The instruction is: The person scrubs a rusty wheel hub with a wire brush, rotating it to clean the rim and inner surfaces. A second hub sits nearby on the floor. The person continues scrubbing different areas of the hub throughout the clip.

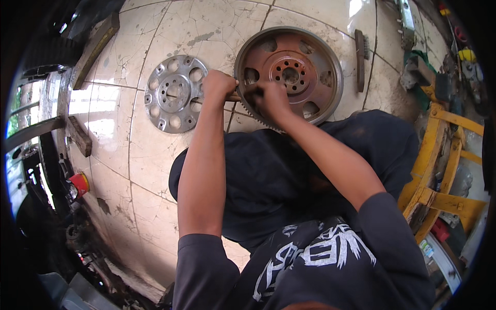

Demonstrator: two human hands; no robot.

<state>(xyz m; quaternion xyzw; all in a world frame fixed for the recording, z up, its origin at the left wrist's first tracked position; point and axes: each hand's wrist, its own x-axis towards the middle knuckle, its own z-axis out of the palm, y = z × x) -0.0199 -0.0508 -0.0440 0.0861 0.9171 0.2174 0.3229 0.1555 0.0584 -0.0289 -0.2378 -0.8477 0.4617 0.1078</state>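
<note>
My left hand [219, 85] is closed in a fist between two round metal plates on the floor. A short brownish rod-like piece [234, 97] shows between it and my right hand; what the left fingers hold is mostly hidden. My right hand [272, 101] lies over the left side of a rusty reddish flywheel [323, 95] with a toothed rim. Its fingers are blurred by motion, and something dark shows beside them. Left of my hands lies a silver flexplate [155, 95] with large round holes and a ring of small ones; my left wrist overlaps its right edge.
A wooden-handled wire brush [360, 59] lies right of the flywheel. A yellow metal frame [434, 150] stands at the right among assorted parts. On the left are wooden beams [95, 49], a red and yellow can [79, 185] and dark machinery. The tiled floor [155, 160] is cracked.
</note>
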